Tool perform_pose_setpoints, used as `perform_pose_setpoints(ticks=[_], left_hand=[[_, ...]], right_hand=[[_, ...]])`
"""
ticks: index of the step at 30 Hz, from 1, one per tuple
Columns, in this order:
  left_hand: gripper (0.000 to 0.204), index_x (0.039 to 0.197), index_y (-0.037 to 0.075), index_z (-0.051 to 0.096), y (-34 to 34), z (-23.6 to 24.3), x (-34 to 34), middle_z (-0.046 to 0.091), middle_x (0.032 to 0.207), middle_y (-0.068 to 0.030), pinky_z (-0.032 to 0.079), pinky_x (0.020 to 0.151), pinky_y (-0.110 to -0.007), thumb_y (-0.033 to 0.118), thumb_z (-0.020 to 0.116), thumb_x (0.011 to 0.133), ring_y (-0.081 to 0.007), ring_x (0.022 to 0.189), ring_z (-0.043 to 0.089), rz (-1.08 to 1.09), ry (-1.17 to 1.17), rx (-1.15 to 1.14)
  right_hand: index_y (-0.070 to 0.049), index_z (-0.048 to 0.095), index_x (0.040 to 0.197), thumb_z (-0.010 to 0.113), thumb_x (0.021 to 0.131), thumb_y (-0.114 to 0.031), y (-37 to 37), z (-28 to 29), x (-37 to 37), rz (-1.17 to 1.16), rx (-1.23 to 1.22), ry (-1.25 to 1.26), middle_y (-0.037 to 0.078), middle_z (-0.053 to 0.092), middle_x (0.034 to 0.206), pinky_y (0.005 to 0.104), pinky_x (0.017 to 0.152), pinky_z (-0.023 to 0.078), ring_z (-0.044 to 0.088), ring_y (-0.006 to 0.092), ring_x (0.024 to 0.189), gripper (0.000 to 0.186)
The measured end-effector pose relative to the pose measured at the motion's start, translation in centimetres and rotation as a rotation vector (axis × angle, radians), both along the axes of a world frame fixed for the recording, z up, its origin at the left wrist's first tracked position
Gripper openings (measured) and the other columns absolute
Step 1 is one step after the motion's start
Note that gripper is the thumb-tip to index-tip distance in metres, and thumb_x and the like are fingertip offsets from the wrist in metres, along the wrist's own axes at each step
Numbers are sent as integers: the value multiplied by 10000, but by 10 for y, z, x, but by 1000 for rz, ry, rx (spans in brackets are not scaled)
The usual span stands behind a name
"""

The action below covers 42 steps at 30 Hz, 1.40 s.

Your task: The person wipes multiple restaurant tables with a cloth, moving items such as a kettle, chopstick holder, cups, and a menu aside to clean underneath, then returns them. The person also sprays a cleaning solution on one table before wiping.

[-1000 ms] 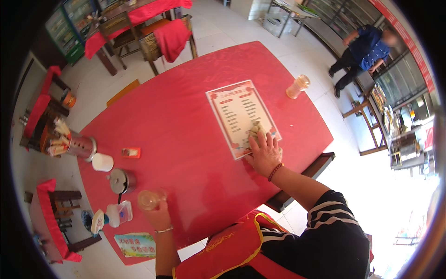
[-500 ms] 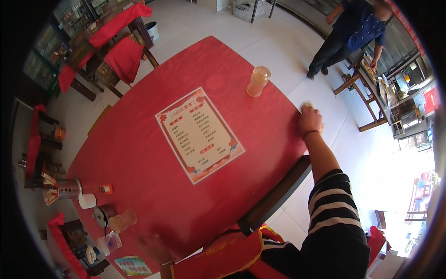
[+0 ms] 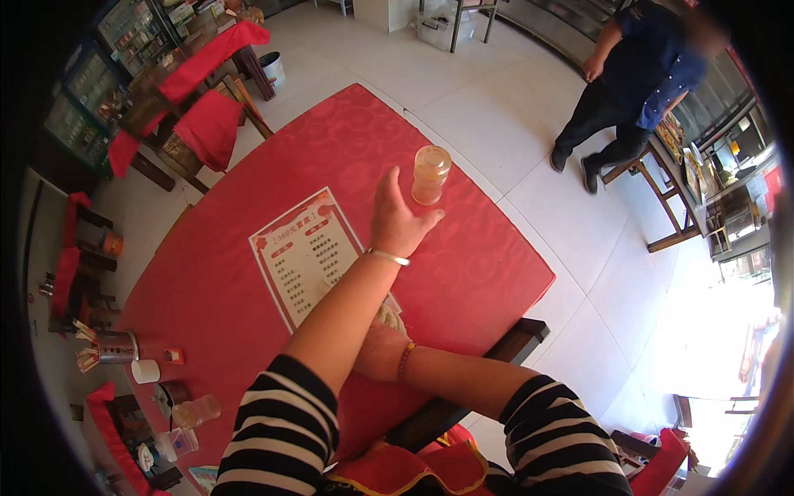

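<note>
My left hand (image 3: 400, 217), with a silver bangle at its wrist, reaches across the red table (image 3: 488, 248). Its thumb and fingers are spread, and nothing is in them. Just beyond the fingertips stands a clear waisted plastic jar (image 3: 431, 175), a small gap from the hand. Under my left forearm, my right hand (image 3: 382, 354) presses a beige cloth (image 3: 391, 317) on the tabletop; its fingers are partly hidden. Beside the cloth lies a printed menu sheet (image 3: 285, 240), partly covered by my left arm.
A chopstick holder (image 3: 112, 347), a white cup (image 3: 145, 371) and another clear jar (image 3: 197, 411) stand at the table's left edge. A dark chair back (image 3: 463, 388) sits against the near side. At the far right a person in dark blue (image 3: 633, 74) stands by a wooden side table (image 3: 674, 198).
My right hand has come from the table's right edge to the near middle with the cloth. My left hand has swung from the lower left up to near the jar. The person has stepped closer.
</note>
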<state>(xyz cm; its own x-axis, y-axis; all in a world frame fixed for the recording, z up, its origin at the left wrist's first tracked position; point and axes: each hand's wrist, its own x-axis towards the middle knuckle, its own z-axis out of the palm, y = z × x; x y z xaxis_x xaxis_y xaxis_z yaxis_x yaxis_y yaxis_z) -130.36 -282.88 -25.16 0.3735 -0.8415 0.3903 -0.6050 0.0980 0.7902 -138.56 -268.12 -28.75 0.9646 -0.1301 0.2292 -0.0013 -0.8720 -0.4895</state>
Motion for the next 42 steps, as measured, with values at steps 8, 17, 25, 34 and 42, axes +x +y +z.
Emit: perform_pose_setpoints(ticks=[8,17,25,34,42], left_hand=[[711,1331,96,537,-61,-27,-10,687,1217,-134,571,909,-448,217,881,720,-340,1117,675,13,213,100],[644,1356,22,525,213,-24,118,634,1282,-148,512,1016,-404,106,826,793,-283,1200,620,185,193,33],[739,1380,7,470,450,-29,95,584,1294,-127,491,1035,-424,79,839,744,-250,1215,594,633,397,219],[800,1423,8,450,517,-66,99,547,1345,-152,439,1083,-443,159,852,747,-302,1252,551,734,351,262],[904,1409,6,461,516,-90,99,554,1326,-161,458,1058,-451,411,893,725,-335,1229,560,603,267,207]], right_hand=[[-81,596,1412,474,985,-243,-6,11,-6,-98,77,81,116,567,1495,526,1230,279,439,332,1448,473],[-105,673,1031,598,936,-174,-210,32,-135,-1224,-353,381,141,717,1034,484,795,566,705,364,920,139],[-76,648,1083,549,932,-98,-158,61,-14,-812,-800,-260,106,658,895,448,697,505,632,288,830,182],[-126,696,1103,547,953,-153,37,-6,213,-50,-201,135,98,701,1047,503,805,548,681,294,1004,213],[-128,598,1412,487,1024,-279,-238,26,32,-1222,-460,656,134,650,1315,501,993,509,613,320,1218,431]])
